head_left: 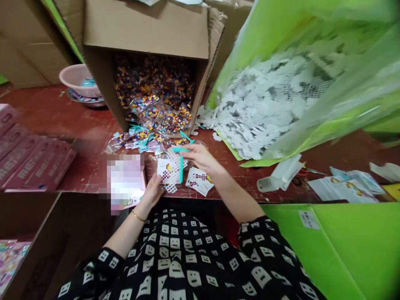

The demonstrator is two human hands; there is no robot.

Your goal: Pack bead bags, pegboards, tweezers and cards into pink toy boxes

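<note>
My left hand [153, 190] grips a small stack of white printed cards and mesh pegboard pieces [167, 170] at the near edge of the red table [78, 125]. My right hand [200, 157] pinches teal plastic tweezers [181, 163] and holds them against the front of that stack. A loose printed card [200, 181] lies flat on the table just under my right wrist. Small bags of coloured beads [150, 131] spill out of a tipped cardboard box [146, 29] just beyond both hands.
A green bag [312, 25] of white mesh pegboards [268, 104] lies open at right. Pink boxes [31, 160] are stacked at left, a pink bowl [78, 77] behind them. A pink box [126, 181] sits by my left hand. A green carton [353, 246] stands at near right, with leaflets [343, 185] above it.
</note>
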